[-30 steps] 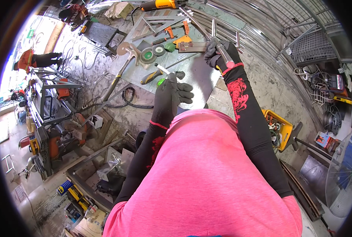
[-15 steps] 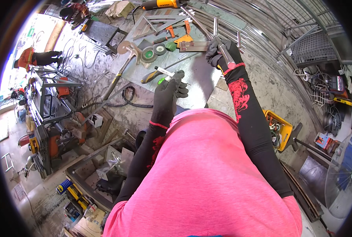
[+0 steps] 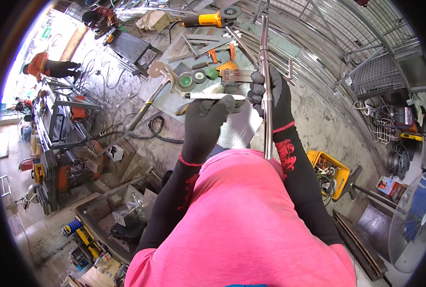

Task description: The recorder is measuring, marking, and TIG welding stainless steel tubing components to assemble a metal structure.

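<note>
In my gloved left hand is a white marker, gripped by the closed fingers and lying nearly level, its white end pointing at the tube. My gloved right hand is wrapped around a shiny metal tube, which stands lengthwise in front of me, its near end by my pink shirt. The marker's end is close to the tube; whether they touch I cannot tell. Beyond the hands, a metal sheet bears a hammer, round discs and an orange triangular tool.
A yellow angle grinder lies at the far side. Long metal bars stretch along the far right. A yellow crate of tools stands at the right, a fan beyond it. Two other people work at the far left, one in an orange vest.
My right hand has turned the tube so its near end points down toward me. The left hand has raised the marker, swung it level and brought it close to the tube.
</note>
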A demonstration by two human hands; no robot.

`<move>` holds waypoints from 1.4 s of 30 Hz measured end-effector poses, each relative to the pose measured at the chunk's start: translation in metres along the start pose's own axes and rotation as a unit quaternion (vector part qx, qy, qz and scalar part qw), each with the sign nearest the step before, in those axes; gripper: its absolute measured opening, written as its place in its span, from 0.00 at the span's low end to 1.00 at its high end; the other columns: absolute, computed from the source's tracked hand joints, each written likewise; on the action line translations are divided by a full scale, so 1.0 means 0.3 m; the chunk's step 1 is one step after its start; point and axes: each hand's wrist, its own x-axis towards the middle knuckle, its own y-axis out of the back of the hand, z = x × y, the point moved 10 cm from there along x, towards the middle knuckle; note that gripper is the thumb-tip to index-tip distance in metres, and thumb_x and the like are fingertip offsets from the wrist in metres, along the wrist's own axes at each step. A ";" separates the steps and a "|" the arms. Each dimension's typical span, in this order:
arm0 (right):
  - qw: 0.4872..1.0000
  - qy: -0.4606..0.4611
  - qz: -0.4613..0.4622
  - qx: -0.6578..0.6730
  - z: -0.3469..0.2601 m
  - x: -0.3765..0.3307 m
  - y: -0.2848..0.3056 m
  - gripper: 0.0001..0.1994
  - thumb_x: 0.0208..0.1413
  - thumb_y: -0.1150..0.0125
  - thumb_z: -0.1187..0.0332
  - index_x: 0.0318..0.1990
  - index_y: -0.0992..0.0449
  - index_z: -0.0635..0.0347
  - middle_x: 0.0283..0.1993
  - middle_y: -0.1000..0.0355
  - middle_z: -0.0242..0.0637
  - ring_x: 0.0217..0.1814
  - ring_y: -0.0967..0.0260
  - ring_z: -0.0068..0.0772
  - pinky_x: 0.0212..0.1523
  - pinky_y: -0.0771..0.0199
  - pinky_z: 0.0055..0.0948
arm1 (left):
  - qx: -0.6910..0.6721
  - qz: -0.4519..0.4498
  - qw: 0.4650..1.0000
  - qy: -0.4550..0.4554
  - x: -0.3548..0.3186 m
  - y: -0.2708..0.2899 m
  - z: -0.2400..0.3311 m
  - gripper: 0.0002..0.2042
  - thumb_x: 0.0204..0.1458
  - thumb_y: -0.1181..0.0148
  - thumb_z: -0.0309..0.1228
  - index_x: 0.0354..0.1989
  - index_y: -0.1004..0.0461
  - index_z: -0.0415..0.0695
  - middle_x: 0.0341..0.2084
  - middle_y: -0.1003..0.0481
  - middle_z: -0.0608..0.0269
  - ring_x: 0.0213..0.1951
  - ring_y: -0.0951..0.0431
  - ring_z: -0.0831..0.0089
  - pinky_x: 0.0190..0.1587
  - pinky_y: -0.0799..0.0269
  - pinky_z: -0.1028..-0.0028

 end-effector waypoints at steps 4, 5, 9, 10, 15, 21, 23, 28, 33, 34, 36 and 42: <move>0.999 -0.008 -0.031 0.004 -0.024 -0.067 -0.089 0.15 0.79 0.54 0.49 0.44 0.31 0.48 0.34 0.34 0.24 0.24 0.40 0.17 0.26 0.35 0.23 | 0.117 -0.025 0.993 -0.026 0.008 -0.086 0.133 0.10 0.64 0.35 0.31 0.35 0.15 0.35 0.21 0.22 0.70 0.23 0.29 0.82 0.27 0.35 0.75; 0.999 0.020 -0.028 -0.016 -0.040 -0.076 -0.102 0.15 0.79 0.54 0.50 0.44 0.31 0.48 0.34 0.34 0.25 0.24 0.40 0.18 0.26 0.34 0.24 | 0.140 -0.026 0.989 -0.029 0.006 -0.108 0.170 0.10 0.63 0.34 0.31 0.35 0.16 0.35 0.20 0.23 0.70 0.23 0.29 0.82 0.26 0.35 0.75; 0.994 0.094 -0.058 0.022 -0.085 -0.108 -0.190 0.15 0.80 0.57 0.53 0.44 0.32 0.51 0.36 0.34 0.32 0.26 0.38 0.23 0.27 0.32 0.24 | 0.189 -0.052 0.979 -0.056 -0.010 -0.126 0.209 0.10 0.62 0.33 0.30 0.32 0.18 0.37 0.19 0.25 0.70 0.23 0.30 0.83 0.26 0.35 0.75; 0.992 0.105 -0.065 0.033 -0.092 -0.115 -0.201 0.15 0.80 0.58 0.54 0.44 0.32 0.51 0.36 0.33 0.33 0.26 0.37 0.24 0.27 0.33 0.24 | 0.199 -0.057 0.976 -0.066 -0.018 -0.139 0.226 0.09 0.58 0.36 0.29 0.29 0.20 0.36 0.18 0.25 0.69 0.22 0.30 0.83 0.25 0.36 0.74; 0.964 0.197 0.006 -0.178 -0.150 -0.160 -0.198 0.12 0.80 0.57 0.59 0.41 0.35 0.51 0.35 0.37 0.36 0.27 0.39 0.24 0.24 0.34 0.24 | 0.277 -0.096 0.946 -0.137 -0.052 -0.199 0.287 0.06 0.49 0.38 0.26 0.21 0.21 0.42 0.17 0.26 0.60 0.19 0.26 0.67 0.22 0.35 0.66; 0.971 0.206 -0.103 -0.060 -0.132 -0.137 -0.214 0.10 0.79 0.55 0.59 0.43 0.33 0.50 0.34 0.36 0.37 0.26 0.38 0.24 0.22 0.33 0.24 | 0.367 -0.113 0.891 -0.243 -0.081 -0.206 0.309 0.05 0.56 0.34 0.29 0.33 0.18 0.41 0.24 0.20 0.61 0.26 0.21 0.68 0.30 0.26 0.65; 0.975 0.170 -0.138 0.032 -0.120 -0.128 -0.215 0.11 0.80 0.56 0.58 0.43 0.32 0.49 0.34 0.35 0.37 0.25 0.38 0.24 0.22 0.33 0.24 | 0.410 -0.107 0.848 -0.317 -0.098 -0.230 0.329 0.03 0.51 0.36 0.29 0.31 0.18 0.44 0.28 0.20 0.60 0.30 0.20 0.60 0.31 0.26 0.59; 0.973 0.192 -0.043 -0.124 -0.128 -0.138 -0.198 0.13 0.81 0.56 0.55 0.45 0.31 0.50 0.33 0.34 0.34 0.23 0.38 0.22 0.21 0.34 0.23 | 0.387 -0.122 0.886 -0.224 -0.076 -0.206 0.291 0.04 0.52 0.36 0.29 0.33 0.17 0.44 0.30 0.19 0.60 0.31 0.19 0.57 0.32 0.25 0.58; 0.982 0.159 -0.029 -0.093 -0.108 -0.132 -0.189 0.15 0.81 0.57 0.53 0.47 0.30 0.52 0.32 0.34 0.32 0.23 0.38 0.21 0.20 0.35 0.21 | 0.372 -0.123 0.897 -0.203 -0.063 -0.206 0.284 0.04 0.51 0.35 0.29 0.33 0.17 0.44 0.29 0.19 0.59 0.30 0.19 0.57 0.31 0.25 0.58; 0.976 0.173 -0.019 -0.129 -0.118 -0.145 -0.206 0.15 0.81 0.57 0.53 0.47 0.30 0.52 0.32 0.33 0.32 0.23 0.37 0.21 0.20 0.35 0.21 | 0.369 -0.120 0.895 -0.221 -0.069 -0.205 0.290 0.04 0.51 0.35 0.29 0.33 0.17 0.43 0.28 0.20 0.58 0.29 0.19 0.56 0.31 0.25 0.58; 0.973 0.180 -0.034 -0.139 -0.121 -0.148 -0.214 0.14 0.80 0.56 0.54 0.47 0.30 0.52 0.33 0.33 0.33 0.23 0.37 0.22 0.20 0.34 0.21 | 0.362 -0.130 0.895 -0.226 -0.070 -0.202 0.285 0.05 0.53 0.34 0.28 0.35 0.17 0.42 0.29 0.18 0.57 0.31 0.18 0.60 0.33 0.24 0.61; 0.987 0.140 -0.054 -0.052 -0.090 -0.115 -0.130 0.15 0.79 0.55 0.57 0.56 0.28 0.58 0.35 0.30 0.37 0.25 0.33 0.23 0.23 0.28 0.22 | 0.418 -0.158 0.860 -0.249 -0.093 -0.227 0.314 0.09 0.52 0.30 0.26 0.41 0.13 0.46 0.43 0.14 0.59 0.44 0.14 0.60 0.44 0.17 0.63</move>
